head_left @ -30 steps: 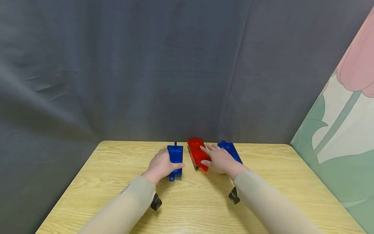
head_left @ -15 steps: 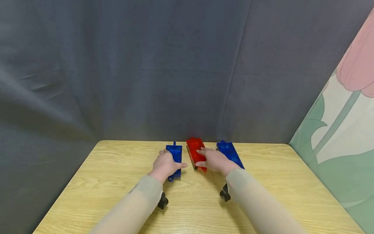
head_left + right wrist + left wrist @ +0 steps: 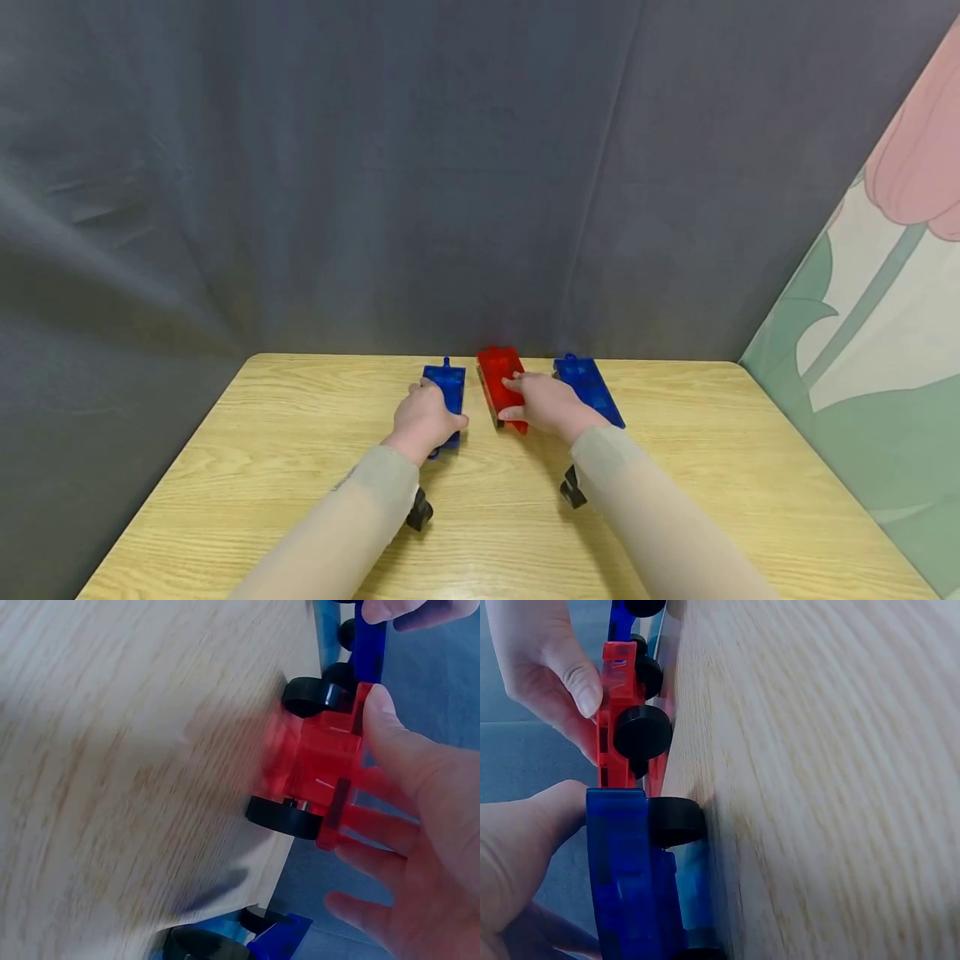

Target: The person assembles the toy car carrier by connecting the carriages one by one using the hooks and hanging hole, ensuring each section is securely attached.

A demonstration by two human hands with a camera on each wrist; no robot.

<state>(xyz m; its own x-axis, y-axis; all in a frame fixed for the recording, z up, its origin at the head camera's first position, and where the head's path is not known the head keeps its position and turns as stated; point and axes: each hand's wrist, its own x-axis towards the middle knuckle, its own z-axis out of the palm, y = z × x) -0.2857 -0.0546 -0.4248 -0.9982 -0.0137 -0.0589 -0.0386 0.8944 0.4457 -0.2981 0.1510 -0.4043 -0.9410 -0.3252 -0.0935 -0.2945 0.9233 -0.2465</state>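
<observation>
Two toys, wheels down: red translucent plastic car (image 3: 495,382), blue translucent plastic car (image 3: 453,390). Right hand (image 3: 551,402), left hand (image 3: 422,418) loosely open across them, no grip visible. Second blue car (image 3: 588,390) right, untouched. All apart on pale wood table (image 3: 300,433); looks early.

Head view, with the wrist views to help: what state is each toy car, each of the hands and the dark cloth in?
Left blue car: upright on wheels
Red car: upright on wheels
Right blue car: upright, apart from the red
Left hand: over left blue car, grip unclear
Right hand: at red car, fingers extended
Dark cloth: hanging
</observation>
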